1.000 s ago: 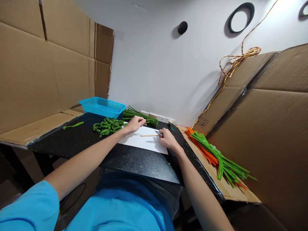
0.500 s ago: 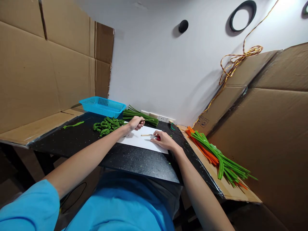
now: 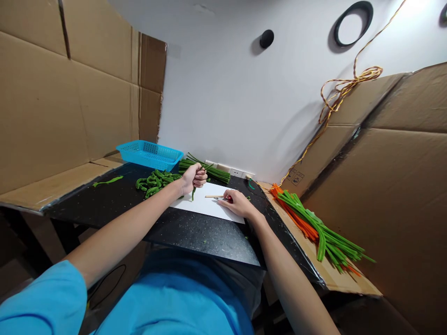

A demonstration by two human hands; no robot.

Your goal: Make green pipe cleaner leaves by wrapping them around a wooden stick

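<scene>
My left hand (image 3: 194, 177) is closed in a fist around a dark green pipe cleaner (image 3: 193, 193), which pokes out above and below the fingers over a white sheet (image 3: 206, 209). Low over the sheet's right part, my right hand (image 3: 237, 203) curls round a small red-handled metal tool (image 3: 229, 199), mostly hidden by the fingers. A thin pale wooden stick (image 3: 213, 196) reaches left from beside those fingertips; whether it is gripped is unclear. Left of the sheet lies a pile of curled green pipe cleaners (image 3: 153, 182). Straight dark green pipe cleaners (image 3: 220, 173) lie behind it.
A blue plastic basket (image 3: 150, 160) stands at the back left of the black table (image 3: 195, 235). Orange pipe cleaners (image 3: 296, 218) and light green ones (image 3: 335, 244) lie on cardboard at the right. Cardboard walls (image 3: 394, 186) flank both sides. A power strip (image 3: 236, 172) runs along the wall.
My left hand has turned upright and shifted slightly left, and the pipe cleaner's end now hangs below it. My right hand has lowered slightly, covering more of the red-handled tool.
</scene>
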